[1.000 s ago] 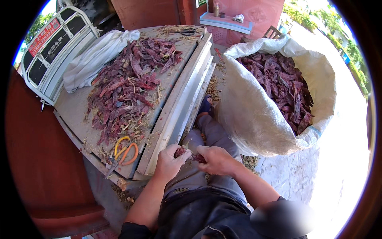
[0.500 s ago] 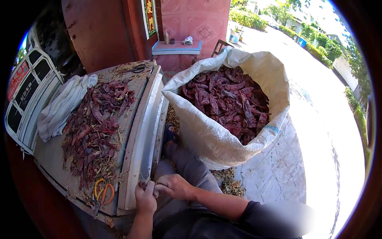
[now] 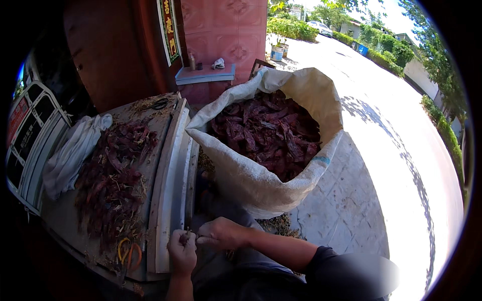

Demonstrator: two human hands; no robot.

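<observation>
My left hand [image 3: 182, 257] is closed around a dried chili pepper [image 3: 185, 238], of which only a small dark part and a pale stem show above the fingers. Close beside it, my right hand [image 3: 219, 233] is pinched with its fingertips turned toward the pepper; whatever it may hold is hidden. Both hands are over my lap, at the near end of the flat bed's side rail. A loose pile of dried red chili peppers [image 3: 113, 175] with stems covers the bed on the left. More dried peppers [image 3: 268, 133] fill a tall white woven sack [image 3: 261, 193] in front of me.
Scissors with orange and yellow handles [image 3: 130, 255] lie at the bed's near edge. Dark-handled scissors [image 3: 159, 104] are at its far end. A white cloth [image 3: 75, 150] lies beside the pile. A small ledge [image 3: 206, 74] stands behind; stem scraps [image 3: 281, 226] litter the ground by the sack.
The view has shifted, and the sack and bed appear a little farther left. My right fingertips have drawn slightly away from my left hand, which keeps its grip on the pepper.
</observation>
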